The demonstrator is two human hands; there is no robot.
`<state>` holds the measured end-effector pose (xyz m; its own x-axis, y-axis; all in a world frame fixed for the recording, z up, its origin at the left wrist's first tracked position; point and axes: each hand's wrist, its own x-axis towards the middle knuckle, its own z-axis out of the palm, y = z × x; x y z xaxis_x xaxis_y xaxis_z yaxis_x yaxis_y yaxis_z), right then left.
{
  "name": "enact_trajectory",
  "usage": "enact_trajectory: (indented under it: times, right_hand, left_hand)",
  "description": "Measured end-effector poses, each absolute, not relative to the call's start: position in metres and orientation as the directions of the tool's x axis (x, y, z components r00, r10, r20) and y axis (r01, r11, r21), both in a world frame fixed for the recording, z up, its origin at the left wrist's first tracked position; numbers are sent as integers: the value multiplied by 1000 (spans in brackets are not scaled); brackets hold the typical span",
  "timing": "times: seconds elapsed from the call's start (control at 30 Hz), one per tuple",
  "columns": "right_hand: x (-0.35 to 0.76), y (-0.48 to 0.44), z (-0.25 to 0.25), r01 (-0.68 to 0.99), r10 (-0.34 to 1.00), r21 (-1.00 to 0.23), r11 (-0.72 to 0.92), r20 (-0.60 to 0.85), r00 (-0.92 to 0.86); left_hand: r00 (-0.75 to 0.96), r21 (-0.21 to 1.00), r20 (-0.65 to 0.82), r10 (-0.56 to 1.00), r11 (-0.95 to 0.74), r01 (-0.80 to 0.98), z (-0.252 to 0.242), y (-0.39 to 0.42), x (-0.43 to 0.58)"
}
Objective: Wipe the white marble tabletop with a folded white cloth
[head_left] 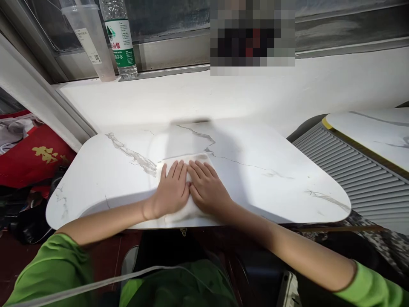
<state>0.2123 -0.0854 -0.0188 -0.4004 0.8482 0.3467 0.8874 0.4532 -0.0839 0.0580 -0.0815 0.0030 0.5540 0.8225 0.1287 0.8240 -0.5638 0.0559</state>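
Observation:
A folded white cloth (187, 211) lies flat near the front edge of a white marble-patterned table (271, 170). On its left half rests my left hand (172, 187), palm down with the fingers stretched forward. My right hand (207, 187) lies flat on the right half, fingers also straight. The thumbs meet in the middle, and the hands cover much of the cloth. Neither hand grips anything.
A clear plastic cup (91, 42) and a labelled water bottle (121, 42) stand on the sill behind the table. A red bag (38, 153) is at the left. Beyond the right end are a ribbed grey panel (335, 170) and another marble-patterned top (380, 132).

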Motion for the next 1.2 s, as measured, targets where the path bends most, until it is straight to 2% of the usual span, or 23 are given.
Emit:
enact_trajectory:
  times: [0.13,0.3,0.5,0.63,0.8,1.0,1.2]
  right_hand:
    - [205,-106,-18,872,827,-78,484,366,-426]
    - [199,-88,-17,862,830,-116,493,359,-427]
    - [181,-13,-16,882,864,-157,443,336,-375]
    - [163,51,-13,908,891,-143,394,301,-340]
    - [153,103,-13,904,891,-213,370,358,-280]
    - [158,107,-19,892,875,-212,398,380,-300]
    - [160,82,-19,860,847,-190,473,366,-385]
  left_hand:
    - [556,29,148,818,-566,824,1,-104,50]
    - [541,34,144,829,-550,834,0,-90,45]
    - [513,79,107,851,-522,849,0,-9,31]
    - [499,105,102,861,-508,855,1,63,19]
    - [469,103,100,878,-478,872,3,116,16]
    - [460,114,116,880,-472,874,2,114,17]
    - [403,97,71,912,-409,907,3,77,15]
